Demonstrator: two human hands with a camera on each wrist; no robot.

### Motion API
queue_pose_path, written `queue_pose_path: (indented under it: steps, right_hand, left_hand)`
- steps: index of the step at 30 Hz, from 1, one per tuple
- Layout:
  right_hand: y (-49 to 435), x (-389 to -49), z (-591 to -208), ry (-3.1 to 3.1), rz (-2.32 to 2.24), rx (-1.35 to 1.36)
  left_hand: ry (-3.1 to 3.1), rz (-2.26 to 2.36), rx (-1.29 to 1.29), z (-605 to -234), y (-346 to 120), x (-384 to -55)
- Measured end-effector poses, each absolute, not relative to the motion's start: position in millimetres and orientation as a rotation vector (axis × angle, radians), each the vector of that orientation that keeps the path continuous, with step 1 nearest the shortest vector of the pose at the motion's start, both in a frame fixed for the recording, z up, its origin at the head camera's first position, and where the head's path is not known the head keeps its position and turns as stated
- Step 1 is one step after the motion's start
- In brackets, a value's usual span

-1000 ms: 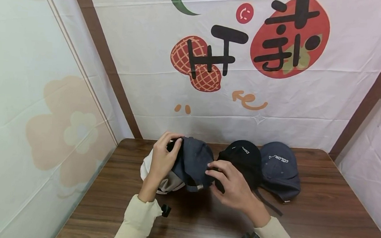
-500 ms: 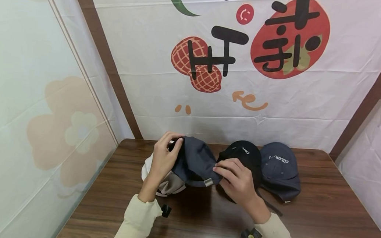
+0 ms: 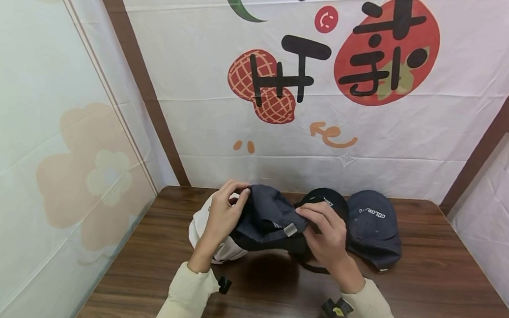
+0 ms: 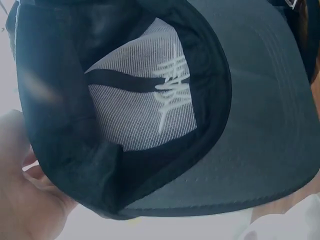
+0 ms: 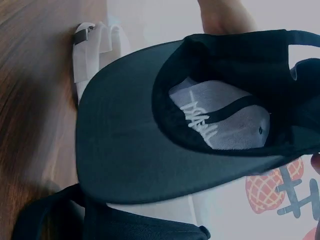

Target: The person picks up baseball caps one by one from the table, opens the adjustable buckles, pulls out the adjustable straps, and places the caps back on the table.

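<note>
A navy baseball cap is held off the table between both hands. My left hand grips its left edge, and my right hand pinches its right side near the pale tab on the back strap. In the left wrist view, the underside of the cap shows its brim and a striped lining with white stitching; part of the left hand appears beside the crown. The right wrist view shows the brim of the cap from below, with the left hand on the far side.
A white-and-beige cap lies behind the left hand. Right of the held cap, a black cap is partly covered by the right hand, and a dark blue lettered cap sits beside it. All lie towards the brown table's back edge.
The right hand has moved up and slightly right with its side of the cap. The cap has tilted, so its dark brim now shows below. The left hand has shifted slightly right.
</note>
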State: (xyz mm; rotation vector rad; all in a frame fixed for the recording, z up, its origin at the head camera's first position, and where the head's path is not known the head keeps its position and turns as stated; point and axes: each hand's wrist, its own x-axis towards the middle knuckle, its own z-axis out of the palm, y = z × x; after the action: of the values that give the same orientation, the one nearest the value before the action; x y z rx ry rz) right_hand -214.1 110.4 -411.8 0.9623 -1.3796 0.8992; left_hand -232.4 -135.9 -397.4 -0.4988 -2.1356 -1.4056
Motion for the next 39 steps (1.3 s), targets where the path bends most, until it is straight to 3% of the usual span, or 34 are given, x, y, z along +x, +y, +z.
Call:
queue_pose_path:
  steps: [25, 39]
  right_hand:
    - [115, -217, -419, -1.522, 1.045, 0.884]
    - [115, -218, -419, -1.602, 1.047, 0.888]
  left_hand:
    - [-2.392, -1.312, -0.559, -412, -126, -237]
    - [-2.002, -1.299, -1.002, -376, -97, -205]
